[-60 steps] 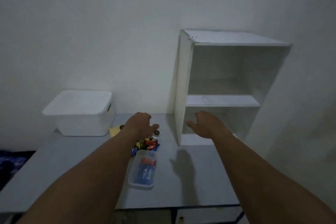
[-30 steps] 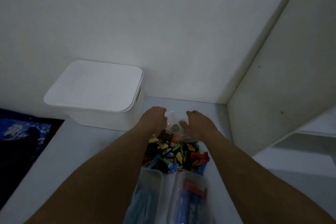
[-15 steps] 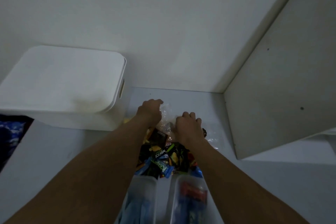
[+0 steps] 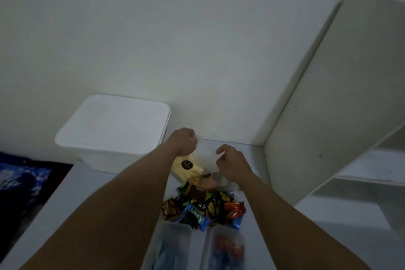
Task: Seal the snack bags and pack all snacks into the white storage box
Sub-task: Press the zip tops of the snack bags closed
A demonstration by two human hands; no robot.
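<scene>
A clear snack bag (image 4: pixel 205 156) with pale yellow sticks and a dark round label is lifted off the table between my hands. My left hand (image 4: pixel 183 141) pinches its top left corner and my right hand (image 4: pixel 230 163) pinches its top right edge. Below it lies a second clear bag with brown snacks (image 4: pixel 208 182). A heap of small wrapped candies (image 4: pixel 203 207) sits nearer to me. The white storage box (image 4: pixel 111 131), lid on, stands at the back left of the table.
Two clear plastic tubs (image 4: pixel 173 245) with blue and red packs stand at the table's near edge. A white shelf unit (image 4: pixel 337 103) rises on the right against the wall. Dark blue fabric (image 4: pixel 19 177) lies off the table's left side.
Both hands went from reaching out to the bags behind the candies. They have now raised the yellow-stick bag by its top edge. My head has tilted up and back.
</scene>
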